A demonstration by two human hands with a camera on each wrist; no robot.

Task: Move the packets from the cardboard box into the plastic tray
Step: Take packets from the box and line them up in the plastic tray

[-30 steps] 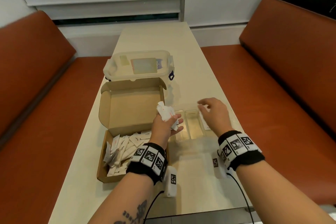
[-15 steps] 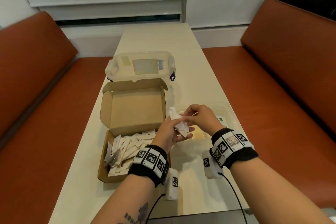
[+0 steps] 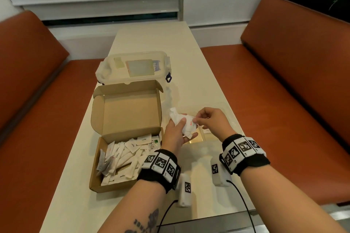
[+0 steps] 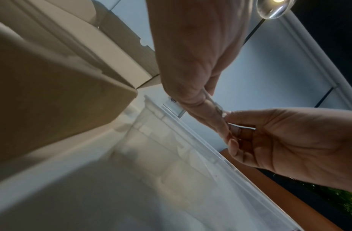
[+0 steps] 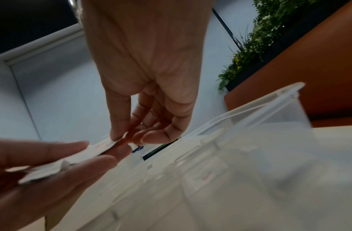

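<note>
**Packets held over tray: both hands engaged**

Item 1. Left hand (image 3: 175,134): palm up above the near left part of the plastic tray, thumb and fingers curled round a small bunch of white packets (image 3: 184,125). The bunch stands partly upright out of the palm; one packet shows red print.

Item 2. Right hand (image 3: 212,121): just right of the left hand, thumb and forefinger pinching the right edge of one packet in the bunch. The other fingers are loosely curled. In the right wrist view the fingertips (image 5: 120,136) close on a thin white packet edge held between both hands.

Item 3. Plastic tray (image 3: 230,117): clear, with dividers, on the surface to the right of the cardboard box and under both hands. Its contents are mostly hidden by the hands; in the right wrist view one compartment shows a packet with faint red print.

Item 4. Cardboard box (image 3: 121,157): brown, lid folded back and standing open toward the far side, on the left part of the surface. Its near half holds a loose heap of white packets (image 3: 121,159), with one green-marked sachet at the right.

Item 5. Lidded plastic container (image 3: 134,68): translucent, closed, blue clip on its right side, directly beyond the box.

Item 6. Surface (image 3: 189,53): long, cream-coloured, between two orange-brown benches (image 3: 284,81).
</note>
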